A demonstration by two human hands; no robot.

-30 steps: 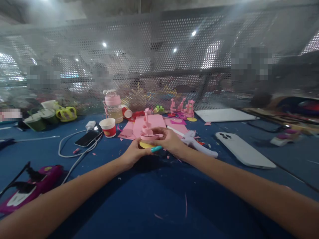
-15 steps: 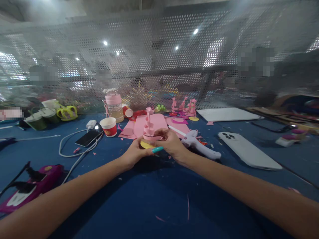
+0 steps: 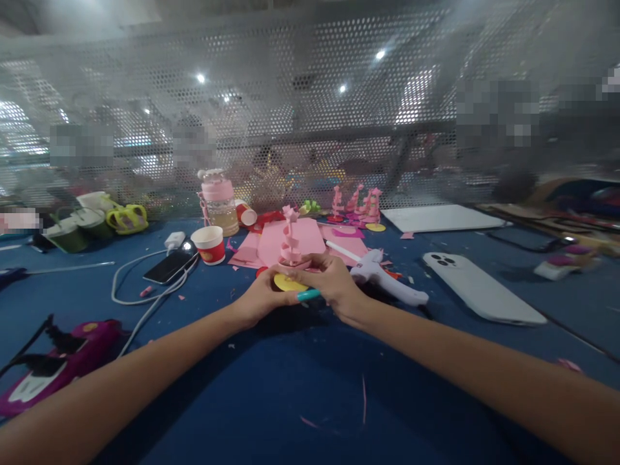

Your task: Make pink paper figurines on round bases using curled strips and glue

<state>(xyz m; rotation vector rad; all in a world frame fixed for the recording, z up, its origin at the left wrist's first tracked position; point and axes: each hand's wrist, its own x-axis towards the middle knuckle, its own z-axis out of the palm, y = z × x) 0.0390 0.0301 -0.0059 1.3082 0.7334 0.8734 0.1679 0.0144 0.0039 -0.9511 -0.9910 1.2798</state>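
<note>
Between my hands stands a pink paper spiral tree (image 3: 291,240) on a round yellow base (image 3: 287,283), upright and a little above the blue table. My left hand (image 3: 264,296) grips the yellow base from the left, its thumb with a long teal nail lying along the near side. The fingers of my right hand (image 3: 334,281) pinch the lowest pink coil just over the base. Part of that coil is hidden behind the right fingers. Pink paper sheets (image 3: 310,236) lie just behind, and a white glue gun (image 3: 387,278) rests right of my right hand.
At the back stand similar pink spiral trees (image 3: 372,206). To the left are a red-and-white paper cup (image 3: 209,245), a pink-lidded bottle (image 3: 219,203), a dark phone (image 3: 169,266) with a white cable and a purple power strip (image 3: 62,361). A white phone (image 3: 479,287) lies right. A perforated metal screen (image 3: 310,116) rises behind.
The yellow base has tipped slightly, so more of its top shows between my hands. Both hands keep their hold in nearly the same place. The whole view has shifted a little.
</note>
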